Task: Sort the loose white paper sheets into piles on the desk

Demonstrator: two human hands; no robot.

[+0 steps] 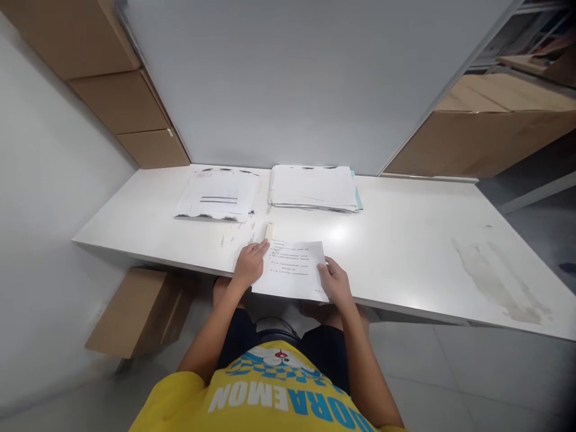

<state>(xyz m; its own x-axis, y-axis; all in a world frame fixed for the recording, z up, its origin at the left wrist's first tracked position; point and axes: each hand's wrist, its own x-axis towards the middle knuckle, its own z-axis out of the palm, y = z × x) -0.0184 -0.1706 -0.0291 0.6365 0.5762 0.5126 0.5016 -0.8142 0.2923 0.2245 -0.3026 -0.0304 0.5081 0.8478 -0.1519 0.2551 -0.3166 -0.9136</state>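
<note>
A printed sheet of paper [292, 276] lies at the front edge of the table, with its lower part sticking out past the edge. My right hand [335, 281] pinches its right side, thumb on top. At the sheet's upper left corner is a small cream-coloured stapler [269, 230], its far end pointing away from me. My left hand [250, 264] grips the near end of the stapler, fingers together, beside the left edge of the sheet. Whether the sheet's corner lies inside the stapler's jaw is too small to tell.
A stack of papers [312, 187] stands at the back of the white table [405, 240]. Left of it lies another pile of sheets [218, 195] with dark smudged edges. A grey panel [288, 78] rises behind. Cardboard boxes [144, 114] stand at left, and another box [130, 312] below.
</note>
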